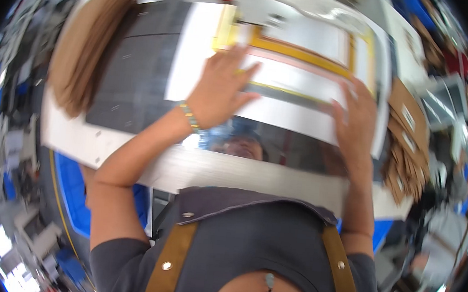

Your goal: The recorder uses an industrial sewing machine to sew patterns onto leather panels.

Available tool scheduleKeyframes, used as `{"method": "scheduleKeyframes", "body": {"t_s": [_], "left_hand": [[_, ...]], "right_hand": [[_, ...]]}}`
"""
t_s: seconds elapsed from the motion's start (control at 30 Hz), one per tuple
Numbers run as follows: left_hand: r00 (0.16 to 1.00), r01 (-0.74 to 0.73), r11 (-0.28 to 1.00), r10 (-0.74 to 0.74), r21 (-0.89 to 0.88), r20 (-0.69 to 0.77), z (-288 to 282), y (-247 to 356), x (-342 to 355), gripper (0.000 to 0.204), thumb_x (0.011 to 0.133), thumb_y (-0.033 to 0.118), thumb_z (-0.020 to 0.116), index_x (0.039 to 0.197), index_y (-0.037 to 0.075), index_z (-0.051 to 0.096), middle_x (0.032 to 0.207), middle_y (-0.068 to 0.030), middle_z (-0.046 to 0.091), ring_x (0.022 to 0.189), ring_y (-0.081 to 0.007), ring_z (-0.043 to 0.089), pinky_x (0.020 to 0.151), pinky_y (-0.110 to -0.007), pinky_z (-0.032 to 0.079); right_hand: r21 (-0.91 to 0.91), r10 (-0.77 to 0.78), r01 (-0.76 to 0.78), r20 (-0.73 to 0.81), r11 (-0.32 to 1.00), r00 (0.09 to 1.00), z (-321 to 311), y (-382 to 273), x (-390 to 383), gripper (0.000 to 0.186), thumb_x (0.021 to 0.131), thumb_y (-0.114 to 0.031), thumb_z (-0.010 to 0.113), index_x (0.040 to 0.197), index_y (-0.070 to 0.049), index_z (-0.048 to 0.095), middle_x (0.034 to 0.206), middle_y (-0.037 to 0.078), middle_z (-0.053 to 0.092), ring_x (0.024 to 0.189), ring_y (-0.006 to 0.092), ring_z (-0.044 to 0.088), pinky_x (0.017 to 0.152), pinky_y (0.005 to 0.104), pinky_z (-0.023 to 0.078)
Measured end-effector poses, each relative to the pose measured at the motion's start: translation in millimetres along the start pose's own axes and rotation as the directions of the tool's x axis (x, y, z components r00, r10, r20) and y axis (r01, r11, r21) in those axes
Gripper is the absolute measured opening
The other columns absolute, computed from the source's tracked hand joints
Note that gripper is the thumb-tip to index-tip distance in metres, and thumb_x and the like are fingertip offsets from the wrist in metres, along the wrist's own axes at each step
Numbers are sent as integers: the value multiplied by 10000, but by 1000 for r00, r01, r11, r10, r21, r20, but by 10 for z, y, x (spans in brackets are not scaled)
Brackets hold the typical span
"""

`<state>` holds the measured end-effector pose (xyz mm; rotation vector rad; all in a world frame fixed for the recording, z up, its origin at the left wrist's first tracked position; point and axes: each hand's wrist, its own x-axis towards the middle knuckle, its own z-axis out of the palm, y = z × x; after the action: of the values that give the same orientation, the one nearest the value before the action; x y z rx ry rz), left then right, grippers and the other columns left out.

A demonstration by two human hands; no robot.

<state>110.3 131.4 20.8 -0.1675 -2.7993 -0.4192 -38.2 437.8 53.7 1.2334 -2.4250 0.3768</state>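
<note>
A white sheet or board (281, 112) lies in front of me on a dark glossy surface (300, 152), with an amber-yellow rectangular frame (303, 55) on its far part. My left hand (221, 86) is over the sheet's left part, fingers spread, near a pale yellow block (225, 28). Over the right side, my right hand (358, 115) has its fingers apart by the frame's near right corner. Neither hand shows anything gripped. Motion blur hides whether the fingertips touch the sheet or the frame.
A tall stack of brown cardboard pieces (87, 44) stands at the left. Several flat brown cardboard pieces (408, 142) pile up at the right. A white machine arm (302, 3) spans the far side. Blue bins (69, 187) sit below the table's near edge (231, 173).
</note>
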Motion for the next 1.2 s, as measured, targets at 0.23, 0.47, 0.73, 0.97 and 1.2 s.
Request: {"method": "scheduleKeyframes", "body": {"t_s": [0.23,0.47,0.73,0.97,1.2], "left_hand": [[929,205,954,-119,219,-351,-953,-974,-139,305,1005,283,691,1212,67,751,1294,-138,734,1172,-350,691,1006,-460,542],[766,634,619,-421,463,-486,-1721,-3195,-551,261,1036,219,617,1202,64,746,1164,-208,746,1098,-427,692,950,-495,555],[809,574,585,-514,573,-286,-1805,-3622,-398,340,1019,120,530,1312,89,700,1196,-247,727,1141,-451,672,984,-532,535],[857,411,622,-512,667,-50,-1943,-3473,-193,426,1003,51,513,1405,104,644,1349,-241,665,1215,-430,654,1041,-493,532],[784,577,595,-595,559,-177,-1825,-3802,-279,316,1030,158,500,1265,65,690,1332,-227,665,1291,-409,612,1110,-477,492]], "right_hand": [[217,31,-47,78,975,996,115,-2,-41,377,1030,-143,620,1383,-27,681,1568,141,569,1434,371,520,1219,472,359],[434,88,-101,52,895,995,194,46,-9,338,1114,-185,515,1351,-30,700,1507,153,610,1458,360,501,1238,477,334],[428,80,-87,34,899,996,163,57,7,366,1130,-220,473,1325,-20,708,1483,166,625,1446,360,514,1234,474,337],[452,97,-104,39,886,995,135,57,-6,337,1121,-197,498,1311,-24,715,1475,162,630,1431,360,525,1225,460,354],[450,123,-126,36,884,992,149,29,-8,318,1114,-183,506,1286,-24,721,1473,155,632,1407,362,537,1210,458,375]]}}
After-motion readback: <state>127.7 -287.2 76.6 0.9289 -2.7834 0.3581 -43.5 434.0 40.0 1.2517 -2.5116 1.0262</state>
